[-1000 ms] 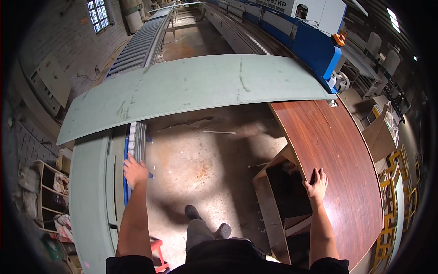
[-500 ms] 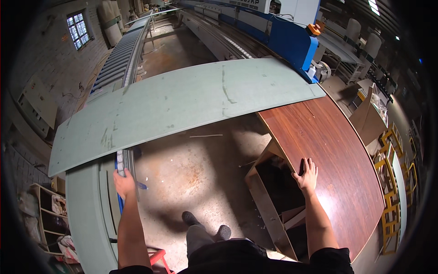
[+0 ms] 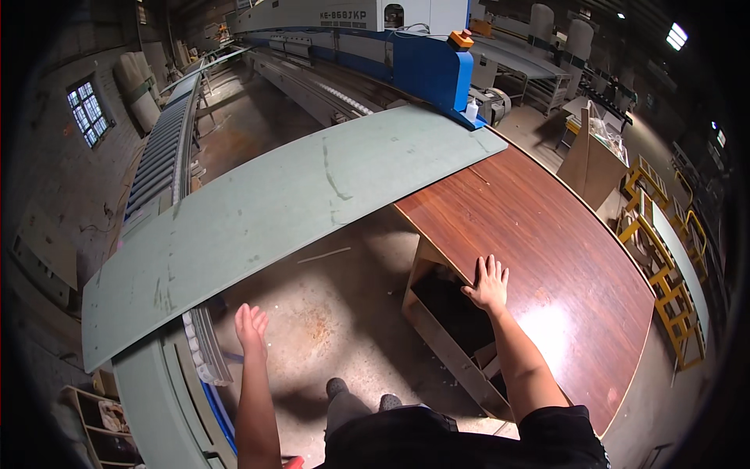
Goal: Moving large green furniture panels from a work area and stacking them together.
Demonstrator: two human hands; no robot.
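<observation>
A long pale green board (image 3: pixel 258 219) spans the gap, lying across a roller rail on the left and a brown wood-grain tabletop (image 3: pixel 539 266) on the right. My right hand (image 3: pixel 489 286) rests flat near the tabletop's inner edge, fingers spread, holding nothing. In the air over the floor is my left hand (image 3: pixel 251 325), empty, its fingers stretched out and slightly curled. It is apart from the green board, just right of the white roller rail (image 3: pixel 201 352). At the board's far right end stands the blue end (image 3: pixel 433 70) of a large machine.
A roller conveyor (image 3: pixel 160 141) runs away at the far left. Under the tabletop is an open wooden cabinet (image 3: pixel 449 367). Yellow metal racks (image 3: pixel 664 270) stand beyond its right edge. A thin strip (image 3: pixel 324 255) lies on the concrete floor. A shelf (image 3: pixel 94 414) is at the lower left.
My left hand has let go of the roller rail and moved right, into the air. My right hand stays on the tabletop. The view has turned to the right.
</observation>
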